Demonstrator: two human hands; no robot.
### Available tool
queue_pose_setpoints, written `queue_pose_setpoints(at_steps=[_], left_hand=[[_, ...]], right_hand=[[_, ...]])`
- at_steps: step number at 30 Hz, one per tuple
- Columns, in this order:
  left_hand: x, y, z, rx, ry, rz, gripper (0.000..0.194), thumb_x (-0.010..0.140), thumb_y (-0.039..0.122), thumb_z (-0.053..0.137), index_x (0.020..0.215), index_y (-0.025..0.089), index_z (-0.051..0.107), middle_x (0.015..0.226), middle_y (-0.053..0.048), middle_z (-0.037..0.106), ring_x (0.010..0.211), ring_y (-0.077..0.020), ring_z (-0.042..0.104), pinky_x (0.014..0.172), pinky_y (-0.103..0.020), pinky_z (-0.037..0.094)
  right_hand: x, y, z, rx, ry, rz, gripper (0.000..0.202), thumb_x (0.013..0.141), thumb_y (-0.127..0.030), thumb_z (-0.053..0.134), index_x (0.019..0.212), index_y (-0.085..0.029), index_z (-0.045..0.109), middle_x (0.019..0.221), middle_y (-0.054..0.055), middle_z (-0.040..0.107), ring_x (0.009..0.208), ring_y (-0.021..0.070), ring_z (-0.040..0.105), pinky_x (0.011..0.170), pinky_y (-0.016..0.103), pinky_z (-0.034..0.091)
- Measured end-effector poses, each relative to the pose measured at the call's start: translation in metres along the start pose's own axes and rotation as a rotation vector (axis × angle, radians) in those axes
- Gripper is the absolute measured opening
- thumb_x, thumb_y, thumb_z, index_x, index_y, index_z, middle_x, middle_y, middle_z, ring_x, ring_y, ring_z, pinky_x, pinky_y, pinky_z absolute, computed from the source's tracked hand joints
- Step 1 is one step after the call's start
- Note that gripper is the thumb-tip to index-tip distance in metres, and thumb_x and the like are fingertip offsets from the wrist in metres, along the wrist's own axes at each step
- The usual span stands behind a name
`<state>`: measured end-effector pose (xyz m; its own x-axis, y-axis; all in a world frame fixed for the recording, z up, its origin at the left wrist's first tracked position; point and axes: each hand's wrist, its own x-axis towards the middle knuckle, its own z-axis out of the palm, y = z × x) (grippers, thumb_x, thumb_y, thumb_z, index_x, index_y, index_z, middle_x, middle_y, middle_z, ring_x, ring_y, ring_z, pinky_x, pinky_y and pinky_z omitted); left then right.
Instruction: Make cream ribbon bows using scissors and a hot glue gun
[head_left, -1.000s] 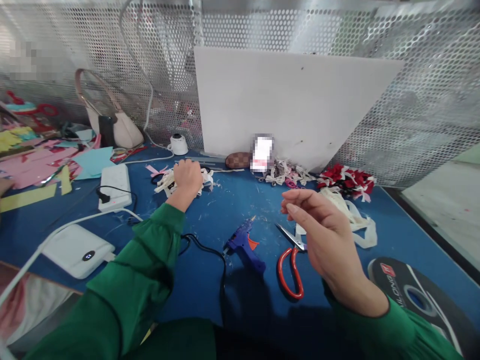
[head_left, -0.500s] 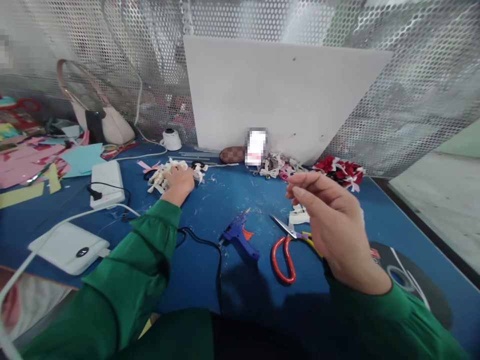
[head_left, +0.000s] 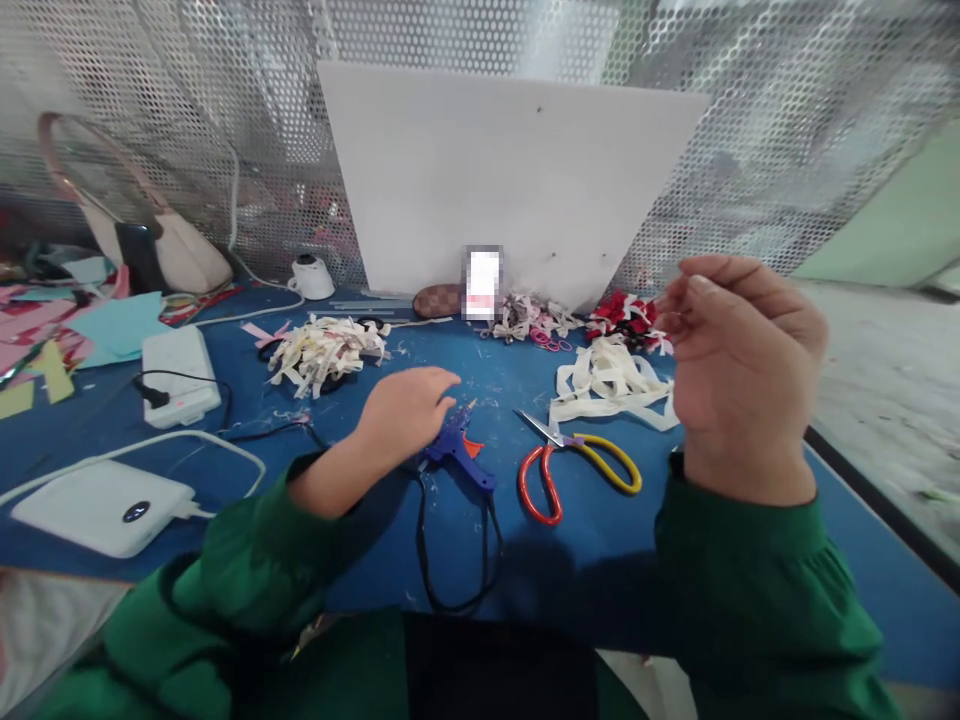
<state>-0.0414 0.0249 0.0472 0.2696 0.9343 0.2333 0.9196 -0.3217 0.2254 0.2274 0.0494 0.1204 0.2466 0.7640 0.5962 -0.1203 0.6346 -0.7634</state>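
Note:
My left hand (head_left: 409,415), nothing in it, is over the blue table beside the blue glue gun (head_left: 466,462). Its thumb and fingers are apart near the nozzle; whether they touch the gun I cannot tell. My right hand (head_left: 750,370) is raised at the right with thumb and fingertips pinched together; anything between them is too small to make out. Scissors (head_left: 555,440) with one red and one yellow handle lie right of the gun. Behind them is a heap of cream ribbon strips (head_left: 611,375). A pile of cream ribbon bows (head_left: 326,350) sits at the left.
A white board (head_left: 510,180) leans at the back, with a phone (head_left: 482,285) and brown case (head_left: 439,300) before it. Red and white bows (head_left: 622,320) lie back right. At left are a power strip (head_left: 180,375), a white power bank (head_left: 105,505) and a black cord loop (head_left: 424,560) nearer me.
My left hand has left the cream bow pile and come right to the glue gun. My right hand has risen and moved right, uncovering the ribbon strips. The view has shifted right.

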Motion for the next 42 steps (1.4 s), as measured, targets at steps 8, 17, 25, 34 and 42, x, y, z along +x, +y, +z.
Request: queue_pose_setpoints(at_steps=[8,17,25,34,42], left_hand=[[-0.05,0.028,0.03,-0.237,0.406,0.097,0.048,0.093,0.041,0.06,0.052,0.019,0.049,0.048,0.002,0.05,0.048,-0.0109,0.043,0.052,-0.029,0.028],[-0.055,0.025,0.046,-0.292,0.434,0.401,0.045,0.091,0.031,0.064,0.053,0.019,0.045,0.049,0.003,0.045,0.048,-0.0106,0.04,0.053,-0.029,0.031],[-0.055,0.026,0.048,-0.265,0.453,0.394,0.048,0.092,0.03,0.062,0.05,0.019,0.04,0.047,0.004,0.042,0.047,-0.0106,0.036,0.053,-0.03,0.029],[-0.052,0.026,0.057,-0.378,0.372,0.257,0.054,0.094,0.038,0.057,0.048,0.018,0.036,0.046,0.003,0.038,0.048,-0.0105,0.031,0.053,-0.03,0.026],[-0.044,0.03,0.053,-0.784,0.302,-0.007,0.031,0.089,0.047,0.062,0.078,0.018,0.069,0.062,0.0,0.063,0.056,-0.0121,0.056,0.058,-0.024,0.043]], right_hand=[[0.014,0.012,-0.01,-0.061,0.03,-0.023,0.012,0.074,-0.01,0.065,0.08,-0.017,0.072,0.068,0.001,0.061,0.058,0.0104,0.055,0.056,0.03,0.04],[0.039,0.051,-0.038,-0.385,-0.073,-0.019,0.006,0.074,-0.013,0.066,0.075,-0.017,0.07,0.061,-0.001,0.062,0.056,0.0102,0.053,0.057,0.029,0.041],[0.026,0.118,-0.05,-1.429,-0.937,0.13,0.028,0.067,-0.003,0.068,0.086,-0.021,0.079,0.096,0.01,0.076,0.088,0.0243,0.066,0.074,0.032,0.044],[0.011,0.123,-0.056,-1.372,-0.611,0.071,0.021,0.091,-0.022,0.049,0.093,-0.016,0.07,0.096,0.012,0.074,0.089,0.0229,0.065,0.074,0.031,0.045],[-0.055,0.084,-0.014,-0.413,-0.328,0.144,0.016,0.089,-0.034,0.055,0.078,-0.024,0.05,0.063,-0.004,0.056,0.055,0.0149,0.059,0.056,0.028,0.043]])
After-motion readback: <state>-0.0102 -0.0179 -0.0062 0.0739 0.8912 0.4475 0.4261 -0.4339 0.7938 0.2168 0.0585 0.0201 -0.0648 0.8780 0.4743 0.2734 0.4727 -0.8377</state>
